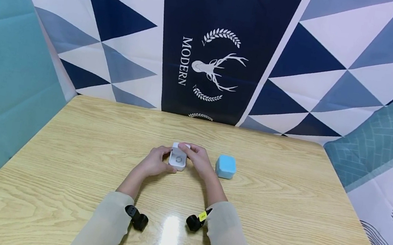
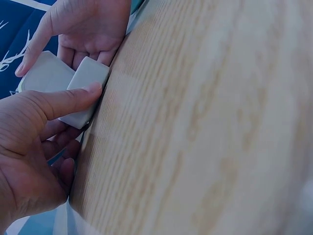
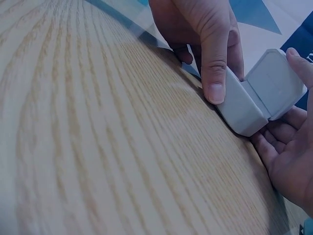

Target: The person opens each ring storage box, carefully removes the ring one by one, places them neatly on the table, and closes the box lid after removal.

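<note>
Gripping a small, smooth, white square hinged box from both sides; with the left hand, pinching the base between thumb on the near side and fingers at the left side; with the right hand, holding the raised lid, thumb on its edge and fingers curled by the hinge; inside the box, between both hands, a small ring-shaped object; just right of the right-hand grip, on the pale wood-grain table, a light blue rounded cube; nearer than the grip, strapped at the pale grey sleeves, small black cameras; farther than the grip, past the table, a cloth backdrop of navy, white and grey-blue triangles.
</note>
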`<state>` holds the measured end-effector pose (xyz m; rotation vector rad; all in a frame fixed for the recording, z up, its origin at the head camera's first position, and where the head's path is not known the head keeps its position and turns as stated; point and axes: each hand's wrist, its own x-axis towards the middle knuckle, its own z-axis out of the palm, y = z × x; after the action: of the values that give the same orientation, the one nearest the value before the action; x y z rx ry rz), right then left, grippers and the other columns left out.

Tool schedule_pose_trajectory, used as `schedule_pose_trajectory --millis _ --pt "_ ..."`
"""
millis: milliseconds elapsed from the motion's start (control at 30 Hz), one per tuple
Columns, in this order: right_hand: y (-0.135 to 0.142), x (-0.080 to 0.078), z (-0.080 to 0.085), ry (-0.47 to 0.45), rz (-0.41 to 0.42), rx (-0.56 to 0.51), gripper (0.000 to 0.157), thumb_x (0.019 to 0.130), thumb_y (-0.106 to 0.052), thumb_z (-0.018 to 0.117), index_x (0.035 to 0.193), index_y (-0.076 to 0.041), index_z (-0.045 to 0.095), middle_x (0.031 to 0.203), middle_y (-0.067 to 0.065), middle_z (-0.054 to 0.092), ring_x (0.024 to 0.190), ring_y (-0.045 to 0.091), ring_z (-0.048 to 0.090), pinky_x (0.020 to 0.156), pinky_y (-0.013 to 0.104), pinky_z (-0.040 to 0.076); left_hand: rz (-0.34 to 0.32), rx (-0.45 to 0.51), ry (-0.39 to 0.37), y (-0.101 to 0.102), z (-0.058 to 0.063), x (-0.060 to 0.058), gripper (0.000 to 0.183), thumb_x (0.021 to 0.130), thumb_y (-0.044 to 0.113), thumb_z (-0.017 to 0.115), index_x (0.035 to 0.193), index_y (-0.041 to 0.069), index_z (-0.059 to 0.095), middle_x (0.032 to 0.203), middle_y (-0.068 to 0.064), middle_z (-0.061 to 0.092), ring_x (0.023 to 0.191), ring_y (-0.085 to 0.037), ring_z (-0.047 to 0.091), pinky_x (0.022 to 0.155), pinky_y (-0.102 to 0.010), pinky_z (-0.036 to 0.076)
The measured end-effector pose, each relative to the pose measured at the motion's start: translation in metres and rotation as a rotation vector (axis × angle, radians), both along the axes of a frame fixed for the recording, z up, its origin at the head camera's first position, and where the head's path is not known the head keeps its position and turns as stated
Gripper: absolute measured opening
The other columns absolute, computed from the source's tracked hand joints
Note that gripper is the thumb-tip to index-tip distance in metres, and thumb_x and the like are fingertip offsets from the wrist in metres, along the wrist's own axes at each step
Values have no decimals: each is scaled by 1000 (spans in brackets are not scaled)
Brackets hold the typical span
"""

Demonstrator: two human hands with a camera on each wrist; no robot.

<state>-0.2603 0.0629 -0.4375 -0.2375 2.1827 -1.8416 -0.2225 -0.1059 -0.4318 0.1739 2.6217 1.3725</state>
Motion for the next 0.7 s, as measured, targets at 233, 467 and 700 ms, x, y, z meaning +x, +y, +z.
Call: schedule_pose_trajectory --millis 233,467,700 --pt "0 0 0 -2 -11 -2 45 88 -42 60 116 -7 65 117 8 66 115 17 57 104 37 41 2 -4 5 1 1 0 71 72 14 80 135 3 49 129 -13 55 128 -29 44 109 -43 35" --pt "0 -1 0 -10 -16 -15 44 89 -40 60 115 -5 66 118 9 65 115 18 57 104 38 42 4 -12 -1 1 0 0 71 73 15 80 135 3 49 129 -13 54 128 -29 43 109 -43 35" --pt "-1 -1 1 -13 -16 -7 47 89 -43 59 114 -4 66 117 9 65 112 17 58 103 38 42 12 -16 -9 1 0 1 72 73 16 79 136 3 47 129 -12 54 128 -30 41 109 -44 34"
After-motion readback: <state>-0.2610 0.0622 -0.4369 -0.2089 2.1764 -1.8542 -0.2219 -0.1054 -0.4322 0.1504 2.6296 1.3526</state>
